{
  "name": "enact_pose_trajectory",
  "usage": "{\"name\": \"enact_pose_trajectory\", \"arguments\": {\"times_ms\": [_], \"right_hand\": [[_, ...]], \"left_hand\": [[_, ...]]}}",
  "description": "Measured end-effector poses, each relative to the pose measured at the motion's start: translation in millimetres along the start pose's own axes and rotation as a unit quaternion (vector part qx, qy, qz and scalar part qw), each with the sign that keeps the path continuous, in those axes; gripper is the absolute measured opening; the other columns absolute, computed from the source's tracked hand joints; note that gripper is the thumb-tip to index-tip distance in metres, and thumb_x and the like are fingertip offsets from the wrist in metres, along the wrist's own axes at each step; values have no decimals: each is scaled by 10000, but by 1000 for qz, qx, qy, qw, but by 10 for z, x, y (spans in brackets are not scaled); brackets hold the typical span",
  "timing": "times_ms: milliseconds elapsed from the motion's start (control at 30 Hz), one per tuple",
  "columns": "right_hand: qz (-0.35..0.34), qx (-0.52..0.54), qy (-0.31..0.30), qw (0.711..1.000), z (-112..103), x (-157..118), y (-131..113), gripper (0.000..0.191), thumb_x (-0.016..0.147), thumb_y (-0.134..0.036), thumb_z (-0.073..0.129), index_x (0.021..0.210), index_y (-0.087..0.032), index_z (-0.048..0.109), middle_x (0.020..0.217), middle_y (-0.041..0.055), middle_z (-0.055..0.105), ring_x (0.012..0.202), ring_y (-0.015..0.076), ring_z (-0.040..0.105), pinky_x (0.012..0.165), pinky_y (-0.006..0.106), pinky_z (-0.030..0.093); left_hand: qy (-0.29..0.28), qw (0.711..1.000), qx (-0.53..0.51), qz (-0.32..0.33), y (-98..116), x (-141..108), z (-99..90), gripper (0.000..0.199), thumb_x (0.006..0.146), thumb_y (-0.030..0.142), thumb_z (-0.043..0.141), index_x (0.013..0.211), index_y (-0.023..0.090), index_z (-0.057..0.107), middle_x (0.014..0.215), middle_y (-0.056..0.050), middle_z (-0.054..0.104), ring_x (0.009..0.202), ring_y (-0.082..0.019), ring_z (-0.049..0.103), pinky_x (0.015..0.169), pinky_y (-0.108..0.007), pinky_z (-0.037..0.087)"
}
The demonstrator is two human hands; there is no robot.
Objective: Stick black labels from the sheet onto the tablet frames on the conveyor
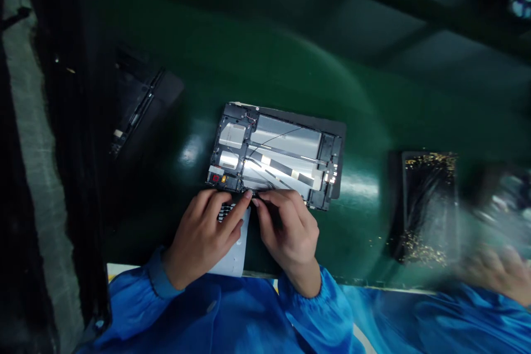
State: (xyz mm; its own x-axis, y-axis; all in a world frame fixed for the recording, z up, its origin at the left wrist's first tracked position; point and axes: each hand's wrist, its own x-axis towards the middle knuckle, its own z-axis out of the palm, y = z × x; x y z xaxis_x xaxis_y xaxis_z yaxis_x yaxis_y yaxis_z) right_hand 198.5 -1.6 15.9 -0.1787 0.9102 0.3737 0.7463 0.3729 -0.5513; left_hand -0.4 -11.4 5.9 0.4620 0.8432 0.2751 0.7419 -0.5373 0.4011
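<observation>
Dark green glossy bench top [290,66], pale streaks of reflected light across it. Black rectangular tablet frame [232,116], silver metal plates [286,138] inside, crossed by thin black strips [282,155] with pale patches. At one corner, a tiny red square [215,178] beside a tiny yellow square [223,178]. Black-and-white striped flat piece [226,212] against a white paper sheet [234,251]. Bright blue shiny sleeve [136,287], gathered at the cuff. Gold speckles over a dark rectangular panel [429,204]. Mottled pale grey concrete floor [39,177].
</observation>
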Motion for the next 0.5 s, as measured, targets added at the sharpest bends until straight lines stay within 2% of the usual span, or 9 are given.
{"name": "enact_pose_trajectory", "arguments": {"times_ms": [500], "right_hand": [[-12, -34, 2, 999, 23, 13, -5, 193, 1037, -67, 662, 1121, -241, 675, 929, 45, 775, 805, 176, 760, 742, 281, 638]], "left_hand": [[-3, 1000, -4, 4, -9, 3, -7, 499, 1060, 205, 663, 1552, 160, 594, 1123, -98, 663, 1037, -280, 607, 871, -408, 582]]}}
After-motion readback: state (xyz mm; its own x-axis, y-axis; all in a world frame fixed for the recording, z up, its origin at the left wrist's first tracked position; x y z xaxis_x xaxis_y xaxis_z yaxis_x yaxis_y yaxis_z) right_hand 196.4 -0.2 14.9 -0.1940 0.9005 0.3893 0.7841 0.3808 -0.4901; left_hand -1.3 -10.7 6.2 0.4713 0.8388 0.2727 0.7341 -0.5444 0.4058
